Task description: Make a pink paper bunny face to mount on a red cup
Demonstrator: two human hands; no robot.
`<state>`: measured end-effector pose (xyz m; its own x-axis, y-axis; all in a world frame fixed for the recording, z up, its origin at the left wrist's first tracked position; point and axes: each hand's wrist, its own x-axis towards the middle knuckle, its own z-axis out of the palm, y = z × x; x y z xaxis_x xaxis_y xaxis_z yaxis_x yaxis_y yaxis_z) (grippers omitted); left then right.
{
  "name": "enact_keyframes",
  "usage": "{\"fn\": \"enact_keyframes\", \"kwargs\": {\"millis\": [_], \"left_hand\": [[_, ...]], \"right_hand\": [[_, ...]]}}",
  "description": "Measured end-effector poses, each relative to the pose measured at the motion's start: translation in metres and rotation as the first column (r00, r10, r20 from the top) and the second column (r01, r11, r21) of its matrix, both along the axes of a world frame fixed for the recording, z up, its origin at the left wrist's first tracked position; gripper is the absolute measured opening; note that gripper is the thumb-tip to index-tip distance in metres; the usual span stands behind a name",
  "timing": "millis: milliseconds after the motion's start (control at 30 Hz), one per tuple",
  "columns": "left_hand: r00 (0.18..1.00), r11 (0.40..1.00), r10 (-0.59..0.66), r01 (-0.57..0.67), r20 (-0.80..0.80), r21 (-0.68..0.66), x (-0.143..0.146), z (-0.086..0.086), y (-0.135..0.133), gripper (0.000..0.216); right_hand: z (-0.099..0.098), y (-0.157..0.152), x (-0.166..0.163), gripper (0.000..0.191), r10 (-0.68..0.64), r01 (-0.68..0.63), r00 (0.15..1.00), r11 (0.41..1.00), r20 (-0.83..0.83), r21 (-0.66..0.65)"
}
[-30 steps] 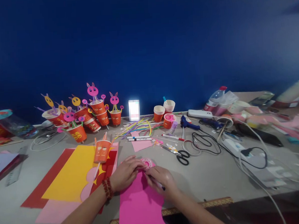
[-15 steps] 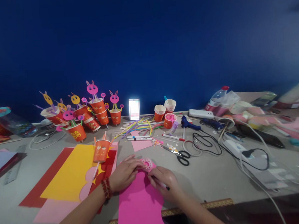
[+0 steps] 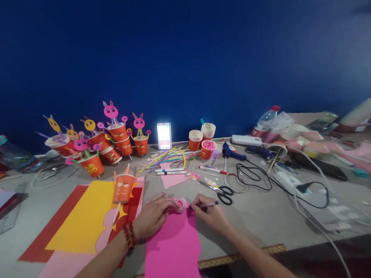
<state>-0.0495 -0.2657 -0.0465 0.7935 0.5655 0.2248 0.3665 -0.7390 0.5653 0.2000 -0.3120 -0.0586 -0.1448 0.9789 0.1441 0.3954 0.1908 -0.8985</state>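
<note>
A bright pink sheet of paper [image 3: 172, 247] lies in front of me and runs over the table's front edge. On its far end sits a small round pink-and-white patterned disc [image 3: 181, 204]; its exact kind is unclear. My left hand [image 3: 156, 213], with a beaded bracelet at the wrist, holds the disc down with its fingertips. Pinched in my right hand [image 3: 208, 212] is a slim dark pen [image 3: 210, 204], tilted low. Its tip, partly hidden by the fingers, is at the paper by the disc's right side.
Left are coloured sheets [image 3: 74, 215] with an orange paper cup [image 3: 124, 188]; behind stand decorated cups [image 3: 118, 132]. Ahead lie markers [image 3: 170, 172], pipe cleaners [image 3: 170, 156] and scissors [image 3: 224, 194]. A blue glue gun [image 3: 232, 152], cables and a power strip [image 3: 289, 183] are right.
My right hand has turned and shifted slightly right and up, and the pen now lies flatter, its rear end pointing right. My left hand stays on the disc. The view has shifted a little.
</note>
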Motion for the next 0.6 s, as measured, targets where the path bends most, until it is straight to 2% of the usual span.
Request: {"fn": "enact_keyframes", "kwargs": {"millis": [367,600], "left_hand": [[1.0,1.0,0.008,-0.008,-0.004,0.025,0.0,-0.005,0.001,0.047],[1.0,1.0,0.01,-0.01,-0.008,0.011,0.001,-0.005,0.001,0.045]], "right_hand": [[-0.006,0.015,0.001,0.014,-0.049,0.032,0.99,0.991,-0.132,-0.133],[-0.01,0.027,-0.002,0.014,-0.052,0.029,0.986,0.989,-0.156,-0.143]]}}
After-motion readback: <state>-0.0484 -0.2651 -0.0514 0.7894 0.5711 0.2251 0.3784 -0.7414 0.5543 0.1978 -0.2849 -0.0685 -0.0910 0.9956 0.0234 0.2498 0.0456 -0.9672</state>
